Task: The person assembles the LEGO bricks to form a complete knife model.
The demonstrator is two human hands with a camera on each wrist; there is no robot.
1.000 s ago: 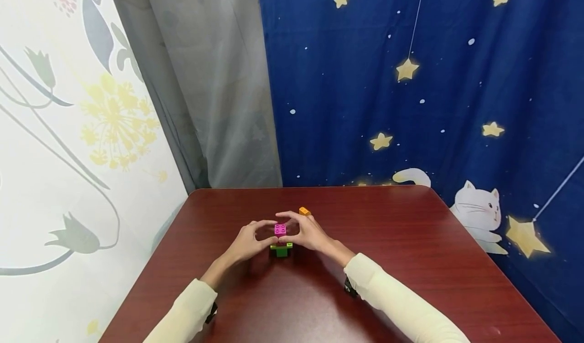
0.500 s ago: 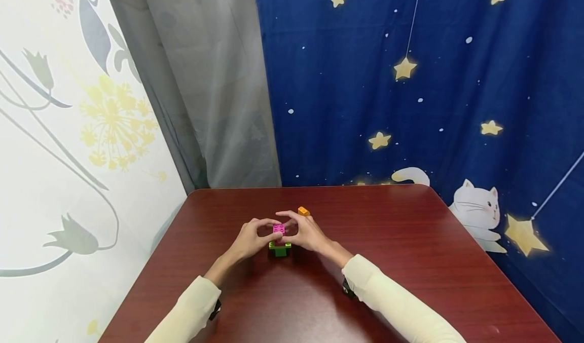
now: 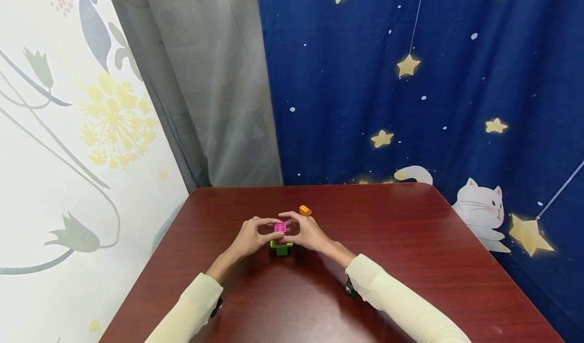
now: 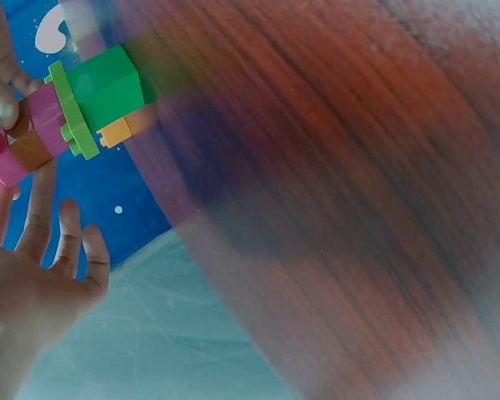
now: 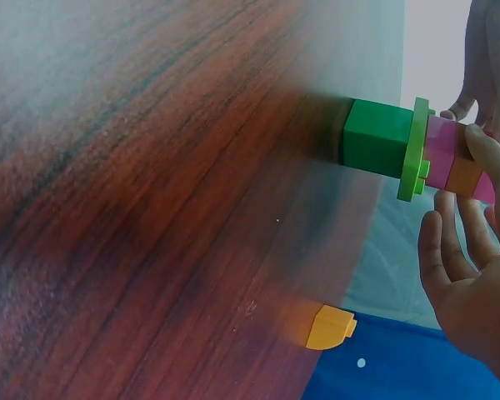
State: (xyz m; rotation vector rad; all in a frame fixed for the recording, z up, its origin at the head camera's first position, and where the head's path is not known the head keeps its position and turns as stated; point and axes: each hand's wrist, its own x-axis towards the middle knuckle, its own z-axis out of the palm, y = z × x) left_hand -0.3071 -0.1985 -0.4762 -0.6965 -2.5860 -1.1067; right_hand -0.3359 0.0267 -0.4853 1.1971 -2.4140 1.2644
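A stack of toy building bricks stands upright on the table. From the bottom it has a dark green block (image 5: 377, 137), a light green plate (image 4: 72, 110), a pink brick (image 5: 438, 150), a brown brick (image 4: 31, 151) and a magenta brick (image 3: 280, 227) on top. My left hand (image 3: 250, 237) holds the upper stack from the left, thumb in front and index finger behind. From the right, my right hand (image 3: 309, 230) grips it too; in the right wrist view its thumb (image 5: 486, 152) lies on the brown brick. The other fingers of both hands spread loosely beside the stack.
An orange brick (image 3: 304, 211) with a sloped side lies on the table behind my right hand. The dark red tabletop (image 3: 292, 297) ends at a grey curtain (image 3: 228, 105) and a blue starry curtain (image 3: 347, 89).
My left hand has shifted slightly right and its thumb has come further across the front of the upper bricks. The right hand and the stack have hardly moved.
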